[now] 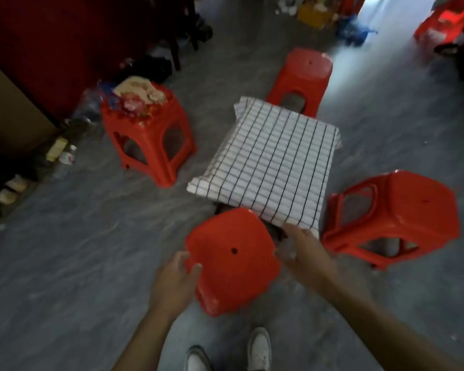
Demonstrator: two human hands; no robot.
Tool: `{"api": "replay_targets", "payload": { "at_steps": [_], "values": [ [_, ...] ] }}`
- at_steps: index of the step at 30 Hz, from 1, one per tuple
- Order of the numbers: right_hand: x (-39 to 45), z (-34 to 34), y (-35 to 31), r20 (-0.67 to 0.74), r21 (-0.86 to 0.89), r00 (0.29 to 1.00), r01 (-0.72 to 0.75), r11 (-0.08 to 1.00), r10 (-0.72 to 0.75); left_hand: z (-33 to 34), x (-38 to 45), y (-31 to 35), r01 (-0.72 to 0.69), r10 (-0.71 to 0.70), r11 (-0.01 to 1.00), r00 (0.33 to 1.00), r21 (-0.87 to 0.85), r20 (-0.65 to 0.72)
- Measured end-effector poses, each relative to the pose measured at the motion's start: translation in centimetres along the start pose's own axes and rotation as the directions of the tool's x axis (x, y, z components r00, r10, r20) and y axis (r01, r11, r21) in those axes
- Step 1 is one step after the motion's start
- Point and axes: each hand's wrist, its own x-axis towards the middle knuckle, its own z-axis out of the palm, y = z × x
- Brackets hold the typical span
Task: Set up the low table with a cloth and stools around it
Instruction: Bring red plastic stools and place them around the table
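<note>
The left hand (pixel 176 279) grips the near-left edge of the red stool (pixel 232 259), thumb on its seat. The stool sits between both hands, touching the near edge of the cloth-covered surface (pixel 271 159). The right hand (pixel 303 253) lies relaxed at its far-right corner, equally near.

Four red plastic stools stood around the low table: one at the near side (pixel 232 259), one to the right (pixel 402 210), one at the far side (pixel 304 73) and one to the left (pixel 148 135) (this last with a floral item on top). One white checked cloth (pixel 268 162) covered the table. Two white shoes (pixel 259 349) showed below.
</note>
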Motion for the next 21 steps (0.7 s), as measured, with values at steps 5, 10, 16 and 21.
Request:
{"api": "replay_targets", "payload": {
  "at_steps": [5,10,16,21],
  "values": [
    [4.0,8.0,4.3,0.027,-0.001,1.000,-0.009,1.000,0.009,6.2,4.2,-5.0,0.050,-0.051,0.999,0.998,0.012,0.044],
    [8.6,13.5,8.1,0.048,0.041,0.997,-0.058,0.997,0.056,11.5,8.3,-7.3,0.088,-0.091,0.992,0.995,-0.096,-0.034],
    [13.5,16.9,11.2,0.061,0.016,0.993,-0.101,0.995,0.100,16.3,11.3,-8.7,0.113,-0.115,0.993,0.991,-0.039,-0.064],
    [14.6,19.6,12.0,0.186,0.030,0.978,-0.106,0.994,0.098,18.2,11.7,-9.1,0.190,-0.190,0.982,0.981,0.005,-0.050]
  ]
}}
